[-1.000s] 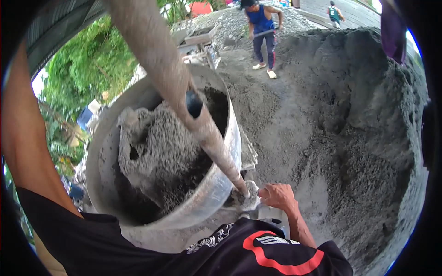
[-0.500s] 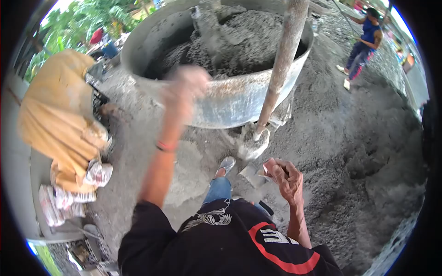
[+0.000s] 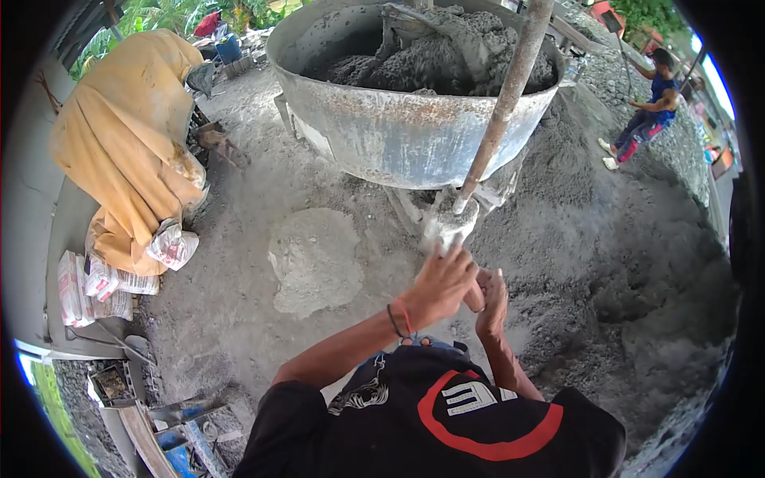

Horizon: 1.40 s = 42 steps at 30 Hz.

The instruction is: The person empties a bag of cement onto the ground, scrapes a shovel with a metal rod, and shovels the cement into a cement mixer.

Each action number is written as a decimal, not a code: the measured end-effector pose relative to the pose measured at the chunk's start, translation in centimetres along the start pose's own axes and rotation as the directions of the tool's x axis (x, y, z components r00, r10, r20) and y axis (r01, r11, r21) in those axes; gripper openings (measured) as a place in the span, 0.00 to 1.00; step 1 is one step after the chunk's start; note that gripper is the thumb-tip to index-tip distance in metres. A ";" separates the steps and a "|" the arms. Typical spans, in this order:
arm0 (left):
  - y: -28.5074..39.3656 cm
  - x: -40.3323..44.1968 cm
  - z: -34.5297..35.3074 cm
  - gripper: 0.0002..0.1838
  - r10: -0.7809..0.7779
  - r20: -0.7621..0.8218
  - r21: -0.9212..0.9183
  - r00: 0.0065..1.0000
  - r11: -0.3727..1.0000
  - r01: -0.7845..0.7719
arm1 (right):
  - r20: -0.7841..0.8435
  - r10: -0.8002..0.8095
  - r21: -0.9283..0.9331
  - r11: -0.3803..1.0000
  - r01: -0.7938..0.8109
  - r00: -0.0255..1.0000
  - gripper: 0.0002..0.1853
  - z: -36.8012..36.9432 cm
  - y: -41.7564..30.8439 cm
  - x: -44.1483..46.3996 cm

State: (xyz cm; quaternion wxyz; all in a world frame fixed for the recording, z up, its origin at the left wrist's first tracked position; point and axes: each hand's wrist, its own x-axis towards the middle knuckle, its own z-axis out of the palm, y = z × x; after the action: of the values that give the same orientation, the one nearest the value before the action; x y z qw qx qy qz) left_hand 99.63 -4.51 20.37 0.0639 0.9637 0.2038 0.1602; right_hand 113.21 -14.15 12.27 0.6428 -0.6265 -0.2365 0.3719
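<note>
My left hand (image 3: 446, 280), with bands at the wrist, has its fingers stretched forward at the pale, cement-crusted fitting (image 3: 453, 220). Close on its right, my right hand (image 3: 494, 303) is closed round a short reddish-brown piece (image 3: 476, 297), partly hidden by the hands. A rusty pole (image 3: 507, 103) slants up from the fitting, across the front of a large round metal drum (image 3: 398, 143). Inside the drum lies wet grey mix (image 3: 454, 52).
A person (image 3: 653, 99) in blue stands on gravel at the upper right, holding a long handle. An orange tarp (image 3: 131, 151) and cement bags (image 3: 73, 288) are at the left. Grey sand (image 3: 629, 263) is heaped at the right; boards and scrap (image 3: 171, 438) lie lower left.
My left hand has come down from in front of the drum to beside my right hand. The view has shifted, and the drum now appears higher and further right.
</note>
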 end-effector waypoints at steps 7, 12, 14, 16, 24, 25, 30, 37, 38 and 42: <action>6.3 -5.8 2.4 0.16 0.145 0.109 0.093 0.983 0.984 -0.155 | 0.047 0.448 0.155 0.879 -0.450 0.893 0.15 -0.8 11.2 -4.0; 7.3 -9.6 1.3 0.08 0.054 0.428 0.005 0.902 0.998 -0.062 | 0.202 0.660 0.114 0.718 -0.687 0.724 0.14 2.2 13.6 -6.6; 6.8 -11.9 1.0 0.07 -0.004 0.330 0.005 0.944 1.000 0.002 | 0.217 0.702 0.059 0.684 -0.727 0.678 0.14 3.7 15.0 -6.6; 6.2 -13.7 0.1 0.07 -0.052 0.266 0.014 0.963 0.999 0.051 | 0.213 0.736 0.017 0.655 -0.755 0.643 0.16 4.7 16.6 -6.8; 10.8 -22.0 -13.3 0.08 -0.717 -0.035 -0.309 0.696 0.670 0.675 | 0.068 0.929 -0.087 0.368 -0.926 0.363 0.22 11.2 21.8 -5.2; 11.4 -23.2 -13.5 0.08 -0.737 -0.026 -0.308 0.675 0.648 0.696 | 0.066 0.937 -0.110 0.349 -0.931 0.344 0.22 12.3 23.2 -4.8; 19.3 -28.6 -10.8 0.09 -0.984 0.122 -0.539 -0.129 -0.175 0.824 | 0.119 0.923 -0.333 0.385 -0.861 0.366 0.18 14.8 30.0 -9.4; 35.9 -37.2 3.6 0.18 -0.450 0.173 -0.913 -0.876 -0.408 0.030 | 0.173 0.937 -0.569 0.347 -0.745 0.304 0.04 13.1 35.2 -17.0; 36.4 -37.4 5.5 0.18 -0.429 0.186 -0.914 -0.884 -0.405 0.004 | 0.168 0.937 -0.593 0.344 -0.728 0.305 0.04 12.6 38.1 -17.5; 39.3 -35.4 13.1 0.22 -0.061 0.376 -0.791 -0.925 -0.541 -0.285 | 0.089 0.948 -0.699 0.279 -0.659 0.306 0.07 6.8 44.9 -20.9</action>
State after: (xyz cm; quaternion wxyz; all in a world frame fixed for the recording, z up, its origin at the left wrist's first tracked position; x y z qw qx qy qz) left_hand 87.98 -55.66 5.49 -0.2127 0.3256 -0.8152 -0.4292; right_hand 87.00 -28.82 -27.71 0.0525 -0.6859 -0.1164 0.7164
